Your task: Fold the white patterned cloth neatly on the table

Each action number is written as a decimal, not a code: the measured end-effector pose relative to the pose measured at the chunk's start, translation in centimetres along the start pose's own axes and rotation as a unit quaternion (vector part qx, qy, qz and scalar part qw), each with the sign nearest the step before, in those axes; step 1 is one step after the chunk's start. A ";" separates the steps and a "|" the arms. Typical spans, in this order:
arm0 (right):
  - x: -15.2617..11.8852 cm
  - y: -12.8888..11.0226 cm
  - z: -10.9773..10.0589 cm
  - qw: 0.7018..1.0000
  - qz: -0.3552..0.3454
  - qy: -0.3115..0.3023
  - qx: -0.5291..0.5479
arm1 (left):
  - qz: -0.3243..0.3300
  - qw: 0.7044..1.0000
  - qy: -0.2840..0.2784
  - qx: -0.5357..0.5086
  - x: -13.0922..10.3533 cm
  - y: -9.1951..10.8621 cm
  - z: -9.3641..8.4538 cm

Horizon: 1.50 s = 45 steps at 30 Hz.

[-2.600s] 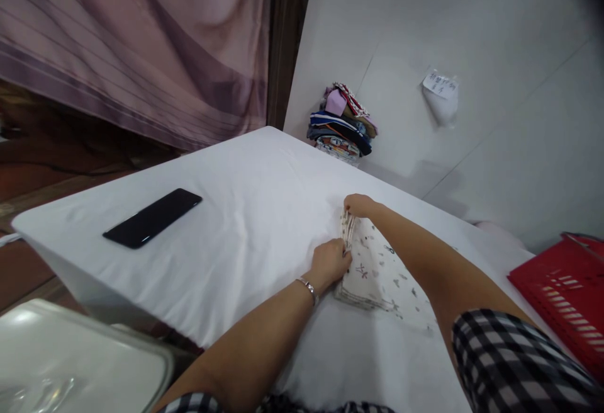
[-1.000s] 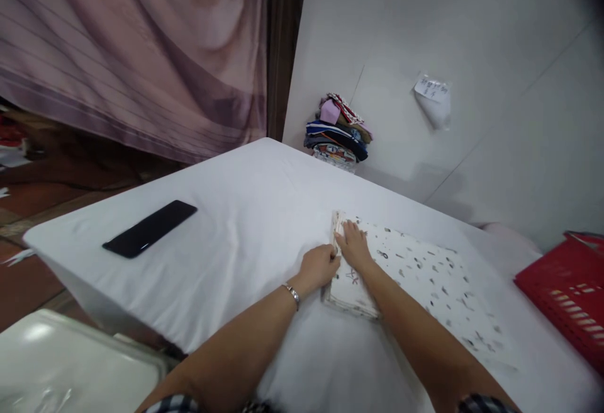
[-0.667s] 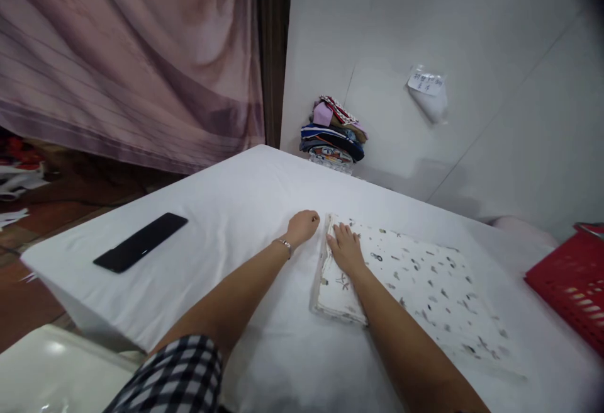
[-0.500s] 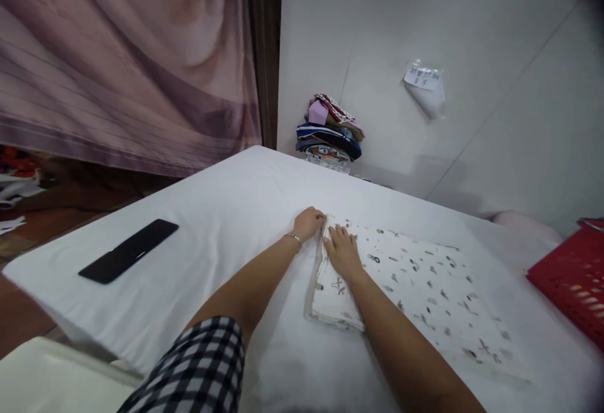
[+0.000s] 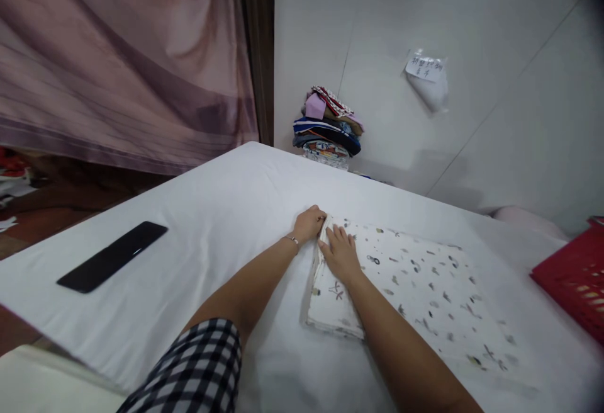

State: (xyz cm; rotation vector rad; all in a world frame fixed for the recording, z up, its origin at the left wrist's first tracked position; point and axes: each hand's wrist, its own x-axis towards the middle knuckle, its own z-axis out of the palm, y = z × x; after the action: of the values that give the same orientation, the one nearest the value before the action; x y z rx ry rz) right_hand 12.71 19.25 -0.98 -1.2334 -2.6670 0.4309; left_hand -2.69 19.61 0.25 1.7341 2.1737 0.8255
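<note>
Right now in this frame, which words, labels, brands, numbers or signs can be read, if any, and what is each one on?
None can be read with certainty.
White label on the wall: two rows of handwritten characters, too small and blurred to quote.
Patterned cloth under the right hand: printed motifs, no lettering I can make out.

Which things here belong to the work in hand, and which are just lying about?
In use: patterned white cloth, left hand at its far corner, right hand flat on top; white table underneath.
Apparently just lying about: black flat object, stacked folded fabrics, red basket.
</note>
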 end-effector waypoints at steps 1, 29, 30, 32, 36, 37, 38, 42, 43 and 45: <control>0.0 0.0 0.0 1.000 0.000 0.000 -0.003 | 0.000 1.000 -0.006 0.003 0.1 0.0 -0.2; -0.2 -0.3 -0.1 1.000 -0.001 -0.004 -0.021 | -0.052 0.996 0.030 -0.065 2.6 -1.6 0.4; -0.2 -0.3 -0.1 1.000 -0.001 -0.005 -0.023 | -0.058 0.996 0.032 -0.063 2.6 -1.5 0.4; -0.1 -0.3 0.0 1.000 0.000 -0.006 -0.028 | -0.069 0.995 0.033 -0.060 2.6 -1.4 0.6; -0.1 -0.3 -0.1 0.999 -0.001 -0.008 -0.044 | -0.086 0.994 0.015 -0.072 3.1 -1.3 0.4; -0.1 -0.3 -0.2 0.999 -0.002 -0.009 -0.048 | -0.091 0.993 0.011 -0.080 3.1 -1.3 0.3; -0.2 -0.3 -0.2 0.999 -0.003 -0.008 -0.050 | -0.098 0.991 0.007 -0.089 3.1 -1.3 0.0; -0.4 -0.4 -0.2 0.999 -0.006 -0.001 -0.054 | -0.128 0.983 -0.001 -0.132 1.8 -1.2 -1.1; -0.5 -0.4 -0.2 0.998 -0.004 -0.002 -0.055 | -0.134 0.980 -0.006 -0.145 1.0 -1.1 -1.3; -0.4 -0.4 -0.3 0.998 0.001 -0.007 -0.056 | -0.144 0.975 -0.018 -0.167 -0.9 -1.0 -1.8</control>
State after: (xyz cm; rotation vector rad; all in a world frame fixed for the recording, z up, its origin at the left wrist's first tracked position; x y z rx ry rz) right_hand 12.74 18.73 -0.54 -1.2676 -2.7350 0.2946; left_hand -4.19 18.10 1.02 1.2304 2.0514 1.0030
